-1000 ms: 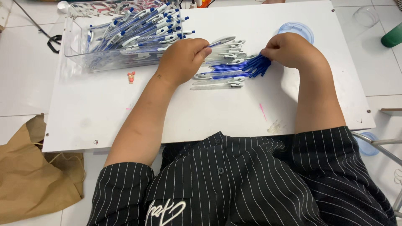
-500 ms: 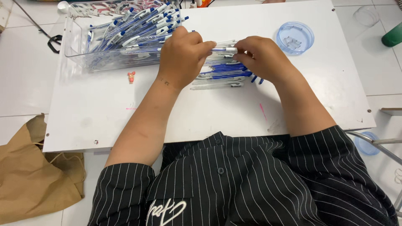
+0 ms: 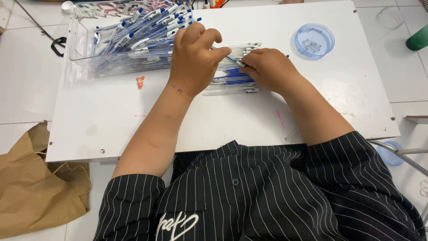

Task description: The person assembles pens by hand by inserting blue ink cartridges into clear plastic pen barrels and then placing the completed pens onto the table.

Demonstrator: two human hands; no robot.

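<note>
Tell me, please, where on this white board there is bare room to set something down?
The white board is bare along its near edge, between the forearms, and at the near left below the small pink figure. It is crowded at the clear tray of pens, the pen pile under both hands, and the blue dish.

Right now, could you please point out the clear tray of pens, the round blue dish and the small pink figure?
Clear tray of pens [image 3: 84, 62]: head view, on its near clear wall.
Round blue dish [image 3: 299, 48]: head view, on its left rim.
Small pink figure [image 3: 140, 82]: head view, on its body.
</note>
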